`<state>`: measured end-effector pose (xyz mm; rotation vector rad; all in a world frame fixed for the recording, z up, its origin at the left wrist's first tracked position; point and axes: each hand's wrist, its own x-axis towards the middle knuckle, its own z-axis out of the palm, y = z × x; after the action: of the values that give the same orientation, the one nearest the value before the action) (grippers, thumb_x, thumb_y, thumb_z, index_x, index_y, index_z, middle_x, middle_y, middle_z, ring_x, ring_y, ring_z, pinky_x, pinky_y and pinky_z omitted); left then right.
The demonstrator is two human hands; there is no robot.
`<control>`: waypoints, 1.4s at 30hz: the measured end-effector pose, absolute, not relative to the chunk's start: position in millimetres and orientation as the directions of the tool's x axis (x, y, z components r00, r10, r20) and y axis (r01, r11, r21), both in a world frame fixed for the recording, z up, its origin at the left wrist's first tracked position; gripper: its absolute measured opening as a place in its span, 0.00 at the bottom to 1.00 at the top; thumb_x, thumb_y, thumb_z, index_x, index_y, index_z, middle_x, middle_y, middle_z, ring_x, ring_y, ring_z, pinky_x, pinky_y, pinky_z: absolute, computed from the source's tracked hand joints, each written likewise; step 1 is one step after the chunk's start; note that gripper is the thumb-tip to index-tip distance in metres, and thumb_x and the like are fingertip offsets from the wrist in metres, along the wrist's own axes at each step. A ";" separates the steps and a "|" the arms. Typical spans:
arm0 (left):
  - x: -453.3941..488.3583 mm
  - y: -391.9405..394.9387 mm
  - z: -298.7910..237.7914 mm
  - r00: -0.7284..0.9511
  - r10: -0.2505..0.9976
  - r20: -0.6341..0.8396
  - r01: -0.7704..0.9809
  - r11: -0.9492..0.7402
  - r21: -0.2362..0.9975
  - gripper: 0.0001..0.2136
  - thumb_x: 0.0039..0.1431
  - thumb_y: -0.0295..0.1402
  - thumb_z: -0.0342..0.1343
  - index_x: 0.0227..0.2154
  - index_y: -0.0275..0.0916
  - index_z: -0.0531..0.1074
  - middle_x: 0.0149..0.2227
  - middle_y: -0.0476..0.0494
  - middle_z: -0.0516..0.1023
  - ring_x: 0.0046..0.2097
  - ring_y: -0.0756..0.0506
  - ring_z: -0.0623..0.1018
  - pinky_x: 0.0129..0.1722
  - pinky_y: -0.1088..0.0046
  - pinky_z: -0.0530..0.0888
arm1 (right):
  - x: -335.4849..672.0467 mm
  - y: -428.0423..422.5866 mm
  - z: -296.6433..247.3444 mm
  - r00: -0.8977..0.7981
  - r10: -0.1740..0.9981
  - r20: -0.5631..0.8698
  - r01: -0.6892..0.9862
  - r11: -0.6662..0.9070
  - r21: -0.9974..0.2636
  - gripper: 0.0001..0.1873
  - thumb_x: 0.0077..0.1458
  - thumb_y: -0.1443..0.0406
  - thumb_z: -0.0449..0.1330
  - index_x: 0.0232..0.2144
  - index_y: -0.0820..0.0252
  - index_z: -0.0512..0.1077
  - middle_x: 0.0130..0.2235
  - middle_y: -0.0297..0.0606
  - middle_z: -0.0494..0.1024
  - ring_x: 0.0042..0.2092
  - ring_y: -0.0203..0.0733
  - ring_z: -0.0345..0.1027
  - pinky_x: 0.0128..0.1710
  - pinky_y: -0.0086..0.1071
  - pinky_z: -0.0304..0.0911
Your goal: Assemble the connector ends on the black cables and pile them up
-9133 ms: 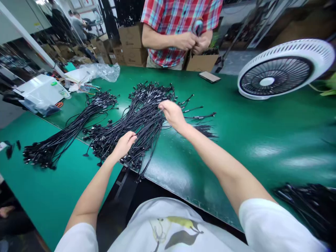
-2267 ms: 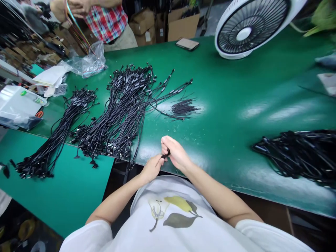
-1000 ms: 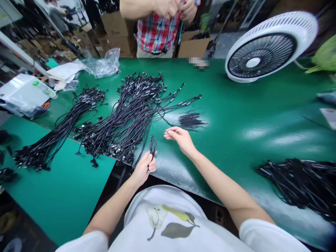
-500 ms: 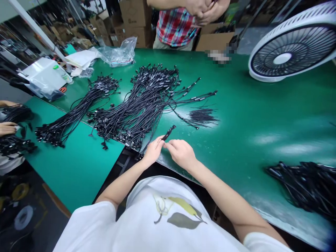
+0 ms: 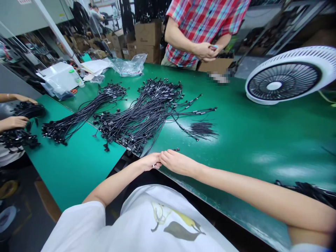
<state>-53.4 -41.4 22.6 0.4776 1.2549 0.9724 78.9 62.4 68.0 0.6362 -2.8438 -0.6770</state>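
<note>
Holding a black cable [image 5: 177, 149] in the left hand [image 5: 149, 162], with fingers curled closed on it, just over the near edge of the green table [image 5: 241, 140]. Showing just 1 dark end of it beyond the right hand [image 5: 175, 162] and 1 small pale part at the left fingers. Pressing the right hand's bent fingertips to the left's; being unable to tell how tightly closed, or on what. Working near a large heap of cables [image 5: 147, 115], with a smaller bundle of cables [image 5: 85, 112] to its left and a pile of thin strips [image 5: 201, 128] to its right. Facing a white fan [image 5: 283, 80] and 1 person in a plaid shirt [image 5: 204, 28] across the table.
</note>
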 end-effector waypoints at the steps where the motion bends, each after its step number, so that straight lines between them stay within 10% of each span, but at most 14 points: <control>1: -54.0 -41.0 22.7 0.014 0.816 -0.578 -0.352 0.545 0.761 0.13 0.49 0.34 0.59 0.22 0.38 0.58 0.18 0.59 0.55 0.18 0.58 0.54 0.19 0.82 0.48 | 78.7 61.8 67.1 -0.897 -0.440 0.036 -0.370 0.793 0.483 0.12 0.59 0.70 0.49 0.38 0.66 0.72 0.42 0.48 0.70 0.41 0.47 0.62 0.37 0.39 0.55; 4: -55.3 -41.0 21.9 0.056 0.799 -0.599 -0.356 0.576 0.736 0.13 0.48 0.35 0.61 0.23 0.37 0.60 0.19 0.57 0.59 0.19 0.59 0.54 0.18 0.82 0.48 | 77.5 61.4 59.8 -0.899 -0.438 0.000 -0.374 0.766 0.523 0.11 0.57 0.69 0.51 0.36 0.67 0.74 0.47 0.51 0.69 0.45 0.49 0.61 0.36 0.39 0.55; 9: -51.0 -43.9 16.8 0.070 0.793 -0.606 -0.337 0.590 0.733 0.12 0.48 0.35 0.60 0.23 0.36 0.62 0.22 0.54 0.63 0.19 0.59 0.54 0.18 0.80 0.47 | 79.2 61.4 42.6 -0.917 -0.398 -0.017 -0.351 0.785 0.510 0.13 0.57 0.73 0.49 0.26 0.63 0.71 0.25 0.39 0.63 0.30 0.42 0.56 0.30 0.36 0.51; 20: -35.6 -27.6 6.0 -0.247 0.828 -0.503 -0.280 0.436 0.855 0.06 0.53 0.25 0.51 0.22 0.36 0.65 0.17 0.58 0.59 0.22 0.55 0.55 0.24 0.76 0.51 | 74.6 51.7 34.3 -0.974 -0.095 0.204 -0.021 0.941 0.337 0.16 0.51 0.80 0.46 0.25 0.63 0.69 0.25 0.43 0.65 0.27 0.44 0.57 0.26 0.38 0.47; 26: -40.5 -27.9 19.6 -0.218 0.811 -0.542 -0.404 0.431 0.807 0.07 0.53 0.24 0.48 0.20 0.37 0.63 0.16 0.58 0.56 0.19 0.56 0.53 0.22 0.76 0.49 | 71.9 71.8 26.0 -0.973 -0.121 0.197 -0.068 0.964 0.257 0.13 0.52 0.79 0.48 0.27 0.63 0.68 0.25 0.42 0.67 0.26 0.43 0.60 0.25 0.35 0.47; 32: -45.4 -19.7 19.8 -0.338 0.763 -0.550 -0.504 0.347 0.791 0.14 0.61 0.32 0.41 0.22 0.36 0.65 0.20 0.51 0.63 0.23 0.53 0.62 0.24 0.76 0.59 | 56.2 76.8 32.1 -0.976 0.157 0.151 0.123 0.969 -0.215 0.13 0.59 0.67 0.49 0.26 0.60 0.69 0.27 0.38 0.74 0.26 0.38 0.66 0.24 0.30 0.49; 37: -45.1 -27.6 27.2 -0.593 0.768 -0.242 -0.360 0.016 0.933 0.13 0.62 0.39 0.48 0.33 0.35 0.73 0.38 0.44 0.71 0.43 0.49 0.71 0.46 0.72 0.68 | 49.5 67.4 15.6 -0.811 0.584 0.035 0.278 0.438 -0.855 0.21 0.57 0.51 0.50 0.27 0.60 0.71 0.27 0.37 0.74 0.26 0.38 0.64 0.26 0.30 0.55; 42: -53.8 -45.2 37.0 -0.179 0.983 -0.031 -0.006 0.031 1.000 0.11 0.58 0.38 0.55 0.30 0.38 0.80 0.36 0.44 0.70 0.45 0.46 0.70 0.54 0.72 0.63 | 67.0 81.0 19.3 -0.701 0.706 -0.103 0.297 0.157 -0.942 0.22 0.50 0.47 0.55 0.21 0.59 0.67 0.19 0.31 0.64 0.22 0.35 0.53 0.22 0.29 0.49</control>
<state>-53.8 -45.2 37.0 1.0924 1.3525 1.3185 67.0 81.0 19.3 -0.9571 -2.0793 1.5597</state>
